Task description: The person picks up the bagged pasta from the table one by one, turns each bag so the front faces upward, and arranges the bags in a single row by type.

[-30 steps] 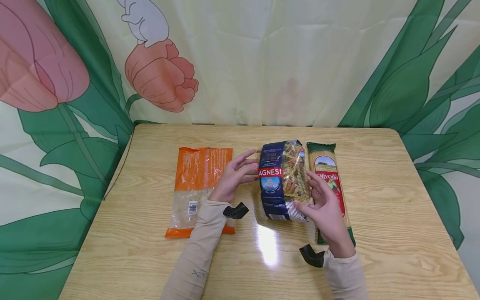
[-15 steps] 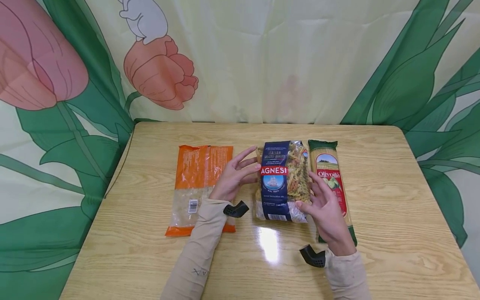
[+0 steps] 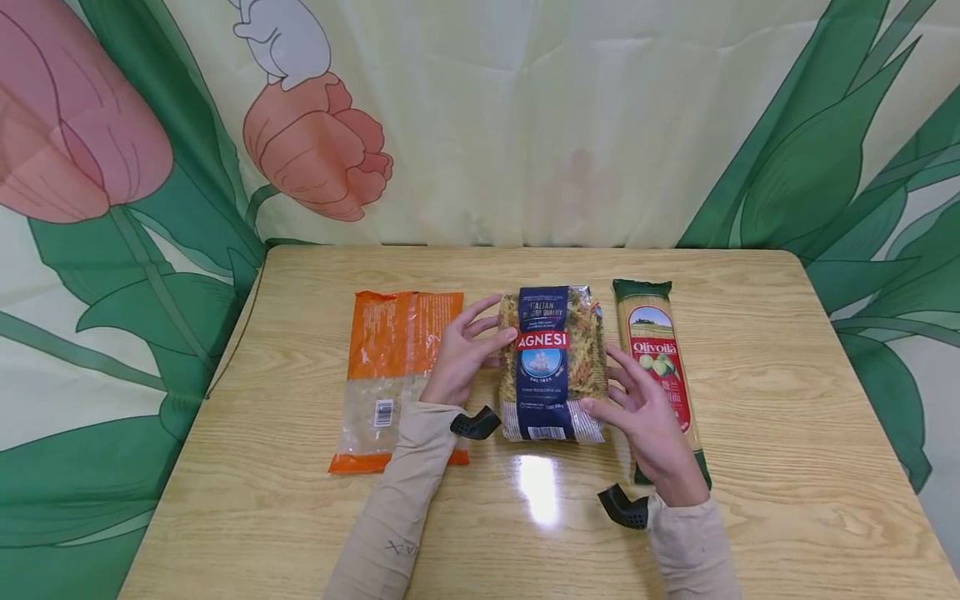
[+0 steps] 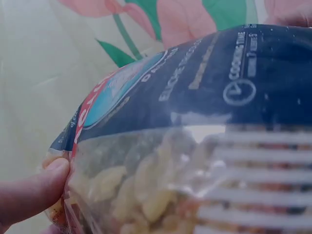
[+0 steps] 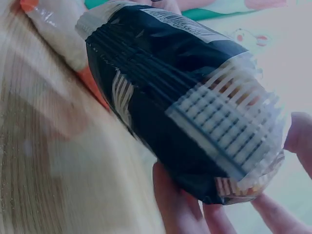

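Note:
A bag of tricolour spiral pasta [image 3: 585, 333] with a dark blue AGNESI label is held between both hands above the middle of the table. My left hand [image 3: 459, 357] grips its left side, the thumb on the front and the other fingers partly hidden behind. On the lower right side, my right hand [image 3: 651, 421] holds it with the thumb on the front and fingers at the edge and back. The left wrist view shows the pasta bag [image 4: 146, 190] up close. In the right wrist view, the bag's folded bottom [image 5: 161, 97] faces the camera, with fingers [image 5: 178, 207] beneath it.
An orange and clear plastic bag [image 3: 381, 346] lies flat on the wooden table [image 3: 780, 400], partly under my left forearm. To the right lies a long Olivoilà pasta packet [image 3: 651, 321], partly behind my right hand. A floral curtain [image 3: 510, 125] hangs behind the table.
Between my hands, the pasta bag has turned from a slant so that its front label faces the camera squarely. It has also shifted slightly left. Both hands keep hold of it.

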Action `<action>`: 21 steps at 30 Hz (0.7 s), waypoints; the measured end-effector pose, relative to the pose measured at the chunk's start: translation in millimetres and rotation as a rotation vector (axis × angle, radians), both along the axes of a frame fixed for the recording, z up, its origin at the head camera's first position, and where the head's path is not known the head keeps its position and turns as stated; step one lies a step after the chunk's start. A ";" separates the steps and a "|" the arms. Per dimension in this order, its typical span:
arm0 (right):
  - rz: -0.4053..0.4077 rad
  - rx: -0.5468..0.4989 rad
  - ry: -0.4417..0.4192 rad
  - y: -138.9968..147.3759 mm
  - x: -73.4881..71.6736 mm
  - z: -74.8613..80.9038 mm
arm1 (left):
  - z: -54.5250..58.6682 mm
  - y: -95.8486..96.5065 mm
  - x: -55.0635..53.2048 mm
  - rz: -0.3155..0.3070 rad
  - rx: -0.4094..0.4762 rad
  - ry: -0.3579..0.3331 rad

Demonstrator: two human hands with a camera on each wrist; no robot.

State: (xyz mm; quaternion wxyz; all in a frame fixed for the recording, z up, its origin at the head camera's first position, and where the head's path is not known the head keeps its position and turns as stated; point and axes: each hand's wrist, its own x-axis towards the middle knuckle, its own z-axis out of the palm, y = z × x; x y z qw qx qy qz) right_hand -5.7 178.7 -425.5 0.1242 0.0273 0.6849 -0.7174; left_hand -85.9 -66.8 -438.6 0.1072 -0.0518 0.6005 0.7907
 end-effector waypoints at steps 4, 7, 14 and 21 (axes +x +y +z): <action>-0.007 0.101 -0.048 -0.7 -1.1 2.5 | -1.2 0.7 0.1 0.019 -0.003 -0.008; -0.012 0.147 -0.058 -1.8 -1.5 4.9 | -2.3 1.4 -0.1 0.033 -0.014 -0.012; -0.021 0.204 -0.068 -5.3 -2.4 8.3 | -3.9 3.1 1.1 0.059 -0.028 -0.034; -0.029 0.233 -0.094 -8.5 -5.0 6.7 | -1.5 5.4 2.9 0.072 -0.043 -0.014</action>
